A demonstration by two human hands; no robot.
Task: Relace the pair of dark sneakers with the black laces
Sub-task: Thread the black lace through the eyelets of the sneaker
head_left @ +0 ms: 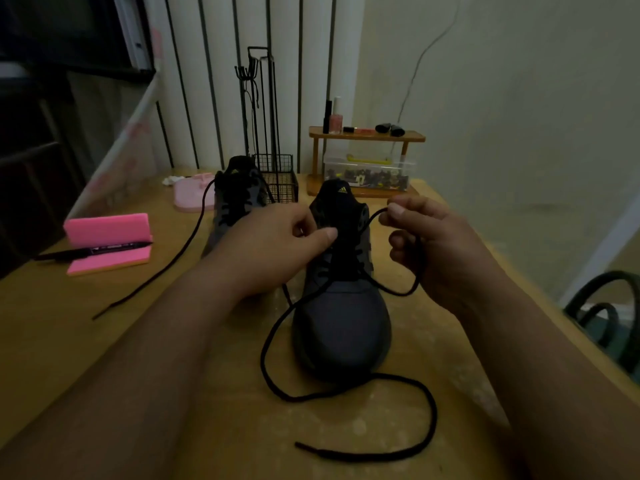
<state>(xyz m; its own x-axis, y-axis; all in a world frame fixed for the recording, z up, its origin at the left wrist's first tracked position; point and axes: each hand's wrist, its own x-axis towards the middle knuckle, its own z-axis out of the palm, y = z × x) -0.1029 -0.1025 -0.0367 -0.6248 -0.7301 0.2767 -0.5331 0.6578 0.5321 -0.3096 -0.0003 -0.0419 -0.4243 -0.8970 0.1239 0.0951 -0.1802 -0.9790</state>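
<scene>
My right hand [426, 244] pinches the black lace [273, 334] between thumb and finger, just beside the near sneaker [343, 306] on the table [69, 323]. My left hand [273, 244] curls at its lace holes; I cannot tell what it pinches. The other sneaker [235, 199] stands behind.

We are in a room at home. We sit at a wooden table [69, 341] by a striped wall [214, 81]. A little wooden shelf [367, 136] holds a nail polish bottle [334, 123]. Under it sits a clear box [369, 173] full of small bits. A black wire basket [278, 181] and a pink block [107, 230] with a marker [93, 250] stand nearby.
</scene>
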